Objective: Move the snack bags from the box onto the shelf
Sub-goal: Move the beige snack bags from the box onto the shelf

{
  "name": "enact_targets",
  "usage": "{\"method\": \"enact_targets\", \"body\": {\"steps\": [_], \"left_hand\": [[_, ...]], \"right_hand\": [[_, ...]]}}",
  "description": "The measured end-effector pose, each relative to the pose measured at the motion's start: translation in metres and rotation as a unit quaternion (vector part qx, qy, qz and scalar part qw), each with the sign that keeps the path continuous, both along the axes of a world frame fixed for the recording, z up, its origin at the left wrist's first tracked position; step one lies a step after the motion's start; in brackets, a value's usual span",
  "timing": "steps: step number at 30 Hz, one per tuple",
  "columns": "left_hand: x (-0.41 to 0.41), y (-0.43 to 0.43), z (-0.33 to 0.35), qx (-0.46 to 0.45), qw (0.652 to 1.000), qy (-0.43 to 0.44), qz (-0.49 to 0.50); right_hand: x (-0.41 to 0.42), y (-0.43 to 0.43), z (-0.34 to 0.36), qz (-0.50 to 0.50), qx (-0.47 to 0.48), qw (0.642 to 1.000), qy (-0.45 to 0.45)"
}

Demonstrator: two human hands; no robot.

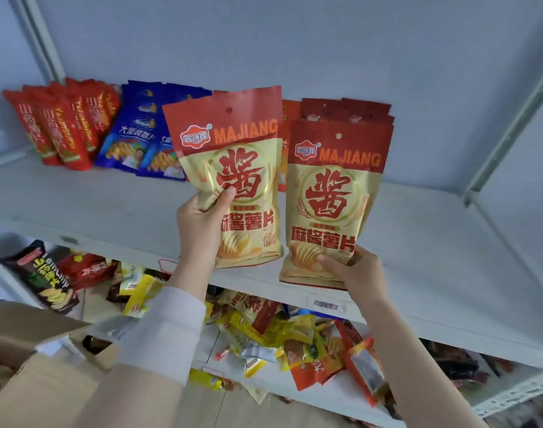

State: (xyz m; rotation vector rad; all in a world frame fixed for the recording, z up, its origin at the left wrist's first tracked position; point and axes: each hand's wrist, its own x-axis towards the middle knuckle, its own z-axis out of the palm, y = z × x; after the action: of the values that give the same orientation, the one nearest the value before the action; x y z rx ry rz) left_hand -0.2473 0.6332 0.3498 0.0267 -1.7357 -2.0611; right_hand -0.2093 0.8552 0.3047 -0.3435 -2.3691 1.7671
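The left hand (202, 217) grips the left bag (233, 168) by its lower left edge, with the thumb pressed on the glossy front and the fingers hidden behind. The right hand (356, 270) pinches the right bag (335, 196) near its bottom corner, again with the thumb on the front and the fingers out of sight at the back. Both are flat, rectangular foil pouches with a red top band, a small round hang hole and a cream body printed with a large red character and crisps. Both are held upright, side by side, above the front part of the shelf (109, 205), a smooth white board.

Just behind the right bag, a stack (347, 111) of pouches of the same kind stands at the back of the shelf; I cannot tell whether the held one touches it. Further left stand shiny blue bags (140, 131), and beyond them a leaning row of narrow red bags (63, 128).

A barcode label (325, 305) is stuck on the shelf's front edge. The lower shelf (341, 393) carries a loose heap of small crinkled yellow and red packets (279, 335) and a black bag (45, 273) lying tilted. The brown cardboard box (32, 381) sits at the lower left with its flaps open, beside the pale ribbed sleeve (168, 329) of the left arm.
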Motion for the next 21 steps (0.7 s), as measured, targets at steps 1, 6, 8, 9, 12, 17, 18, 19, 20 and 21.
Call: {"method": "enact_targets", "body": {"steps": [1,6,8,9,12,17,18,19,20,21], "left_hand": [[-0.012,0.009,0.0,-0.009,1.0,-0.001,-0.009],[-0.093,0.038,-0.004,-0.047,0.998,0.004,-0.039],[-0.126,0.046,-0.007,-0.055,0.997,0.009,-0.055],[-0.141,0.051,-0.009,-0.057,0.996,0.007,-0.063],[-0.186,0.063,-0.018,-0.062,0.995,-0.005,-0.076],[-0.256,0.093,-0.038,-0.09,0.99,-0.03,-0.103],[-0.27,0.1,-0.04,-0.096,0.989,-0.037,-0.106],[-0.284,0.106,-0.043,-0.106,0.987,-0.046,-0.109],[-0.297,0.113,-0.046,-0.12,0.985,-0.055,-0.109],[-0.308,0.12,-0.048,-0.131,0.984,-0.062,-0.106]], "right_hand": [[-0.009,0.007,0.002,-0.009,-0.004,1.0,0.003],[-0.067,0.036,0.005,-0.054,0.003,0.998,0.015],[-0.092,0.047,0.001,-0.076,0.005,0.997,0.016],[-0.105,0.051,-0.001,-0.089,0.003,0.996,0.012],[-0.142,0.066,-0.011,-0.114,-0.012,0.993,0.007],[-0.207,0.086,-0.028,-0.114,-0.029,0.993,-0.003],[-0.221,0.09,-0.03,-0.114,-0.029,0.993,-0.004],[-0.235,0.096,-0.032,-0.113,-0.03,0.993,-0.004],[-0.249,0.103,-0.035,-0.111,-0.031,0.993,-0.002],[-0.262,0.109,-0.037,-0.109,-0.031,0.994,-0.001]]}}
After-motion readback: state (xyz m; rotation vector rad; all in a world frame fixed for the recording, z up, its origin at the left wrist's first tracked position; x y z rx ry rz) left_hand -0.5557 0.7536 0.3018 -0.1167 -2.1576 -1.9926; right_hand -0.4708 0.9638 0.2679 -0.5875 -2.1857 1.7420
